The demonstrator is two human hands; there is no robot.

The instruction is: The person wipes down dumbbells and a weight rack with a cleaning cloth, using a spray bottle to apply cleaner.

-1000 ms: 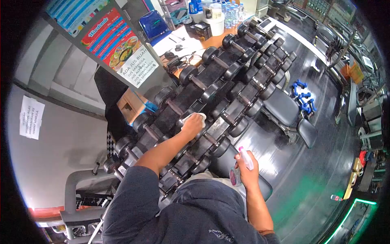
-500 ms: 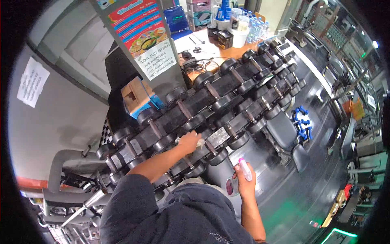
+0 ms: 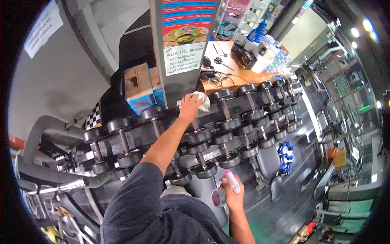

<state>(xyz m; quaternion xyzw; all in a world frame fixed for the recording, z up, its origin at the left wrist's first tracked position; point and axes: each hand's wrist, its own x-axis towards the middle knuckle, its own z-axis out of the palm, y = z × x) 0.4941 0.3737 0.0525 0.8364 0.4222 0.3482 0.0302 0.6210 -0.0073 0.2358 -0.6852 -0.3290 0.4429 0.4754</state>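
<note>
Currently gripping a crumpled white cloth (image 3: 204,102) with the left hand (image 3: 189,109), over the far end of a dumbbell (image 3: 198,136) in the upper row of a black rack (image 3: 110,145). Clasping a pink-tipped spray bottle (image 3: 232,184) in the right hand (image 3: 233,198), just in front of the lower row. Both hands well apart, each closed on its own thing. Too small to read, the print on the bottle's label (image 3: 215,198).

Straight ahead on a grey pillar (image 3: 174,87), legible on a white sheet (image 3: 183,59): "ADA JUS BUAH", then "JUS MANGGA", "JUS ALPUKAT", "JUS BUAH NAGA" and "JUS SEMANGKA". Directly above, a red-and-blue menu (image 3: 189,18) with "Rp." prices, figures blurred. Up at far left, a paper notice (image 3: 43,30), mostly unreadable, with "KE" ending one line. Beside the pillar, brown-and-blue cartons (image 3: 140,95), lettering unclear. Behind the rack, on the surface (image 3: 260,76), scissors (image 3: 222,62), black cables (image 3: 217,77) and clear bottles (image 3: 280,63).
</note>
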